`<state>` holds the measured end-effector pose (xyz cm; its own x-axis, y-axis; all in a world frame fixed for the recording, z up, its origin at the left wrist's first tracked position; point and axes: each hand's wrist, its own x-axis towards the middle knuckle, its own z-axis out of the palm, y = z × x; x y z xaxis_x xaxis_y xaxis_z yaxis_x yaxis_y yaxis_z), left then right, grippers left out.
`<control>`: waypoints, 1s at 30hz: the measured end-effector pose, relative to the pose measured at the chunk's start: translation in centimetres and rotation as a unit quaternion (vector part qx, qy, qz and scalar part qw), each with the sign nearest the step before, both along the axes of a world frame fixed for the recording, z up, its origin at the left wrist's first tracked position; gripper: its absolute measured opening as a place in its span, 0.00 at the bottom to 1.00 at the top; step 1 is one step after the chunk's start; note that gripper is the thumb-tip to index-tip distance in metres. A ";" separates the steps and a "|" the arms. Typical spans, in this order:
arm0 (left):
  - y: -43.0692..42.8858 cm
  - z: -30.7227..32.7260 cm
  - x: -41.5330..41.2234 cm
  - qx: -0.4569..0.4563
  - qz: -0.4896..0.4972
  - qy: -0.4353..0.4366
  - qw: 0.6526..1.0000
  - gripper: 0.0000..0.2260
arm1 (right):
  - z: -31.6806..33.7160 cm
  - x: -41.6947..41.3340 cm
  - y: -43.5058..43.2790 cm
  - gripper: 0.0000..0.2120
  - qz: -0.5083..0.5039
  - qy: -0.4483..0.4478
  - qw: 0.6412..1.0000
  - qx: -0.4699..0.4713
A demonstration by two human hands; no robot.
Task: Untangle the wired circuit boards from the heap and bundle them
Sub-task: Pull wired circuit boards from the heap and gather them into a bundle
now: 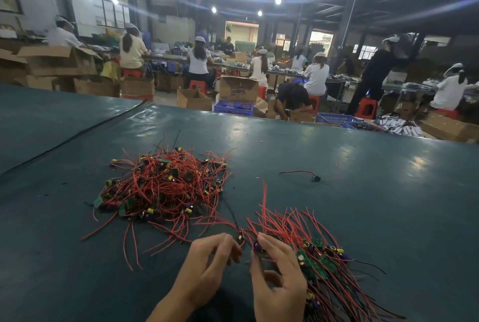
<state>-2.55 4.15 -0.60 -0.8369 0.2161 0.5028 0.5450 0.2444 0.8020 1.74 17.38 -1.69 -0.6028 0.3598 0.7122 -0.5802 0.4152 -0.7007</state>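
A tangled heap point(166, 186) of small green circuit boards with red and black wires lies on the dark green table point(337, 192), left of centre. My left hand point(207, 267) pinches a small wired board point(241, 238) between its fingertips, its wires trailing back toward the heap. My right hand point(277, 275) grips a bundle of sorted boards point(318, 262) whose red wires fan out up and to the right. The two hands are close together near the front edge.
One loose board with a red wire point(315, 177) lies alone at the right middle of the table. A black seam point(77, 135) crosses the table at the left. Beyond the far edge are cardboard boxes, blue crates point(233, 108) and seated workers.
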 end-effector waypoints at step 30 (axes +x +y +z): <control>1.1 0.3 0.1 0.141 -0.054 -0.150 0.977 0.12 | 1.3 0.7 -0.4 0.05 0.044 -0.296 0.944 -0.140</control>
